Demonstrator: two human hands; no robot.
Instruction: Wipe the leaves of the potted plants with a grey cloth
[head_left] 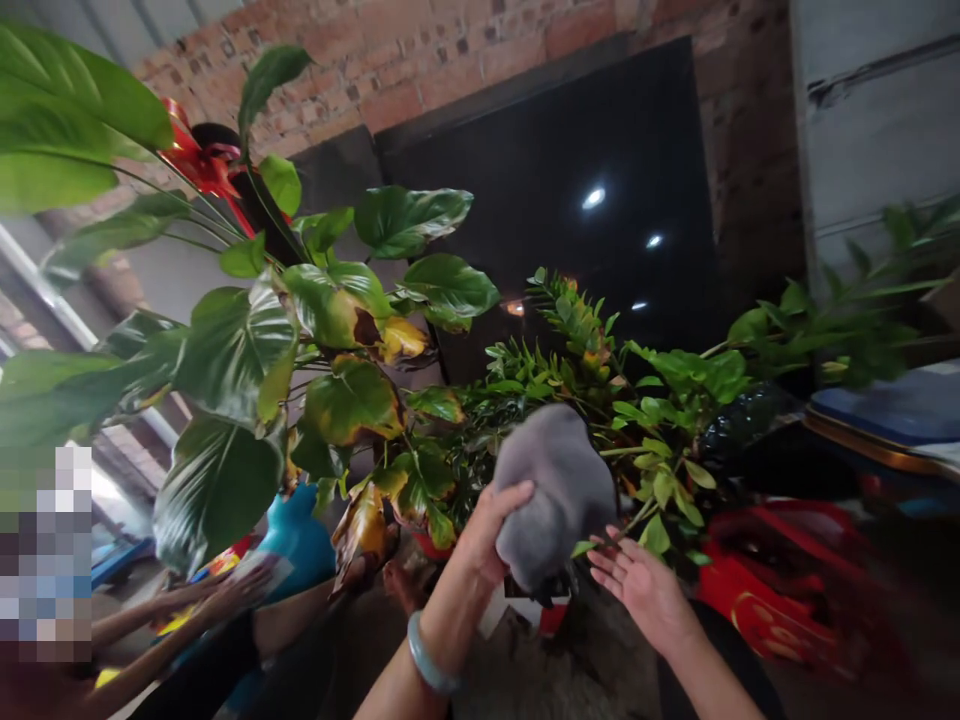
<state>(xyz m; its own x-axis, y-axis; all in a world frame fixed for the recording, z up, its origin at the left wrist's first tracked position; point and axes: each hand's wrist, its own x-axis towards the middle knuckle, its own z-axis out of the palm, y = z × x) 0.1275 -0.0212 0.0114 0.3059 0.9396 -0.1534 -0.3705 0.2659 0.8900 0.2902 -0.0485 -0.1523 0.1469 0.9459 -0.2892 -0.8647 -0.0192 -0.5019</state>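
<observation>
The left hand point(491, 530) grips a grey cloth point(555, 490) pressed against the small-leaved plant point(600, 400), whose pot is mostly hidden behind cloth and wrists. The right hand point(637, 585) lies flat and unclenched under a leaf, its fingertips near the cloth; contact is unclear.

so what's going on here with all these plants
A person's left hand holds a grey cloth against the small-leaved plant, while the right hand lies open under a leaf. To the left, another person's hands reach toward a big-leaved plant beside a blue pot.
</observation>
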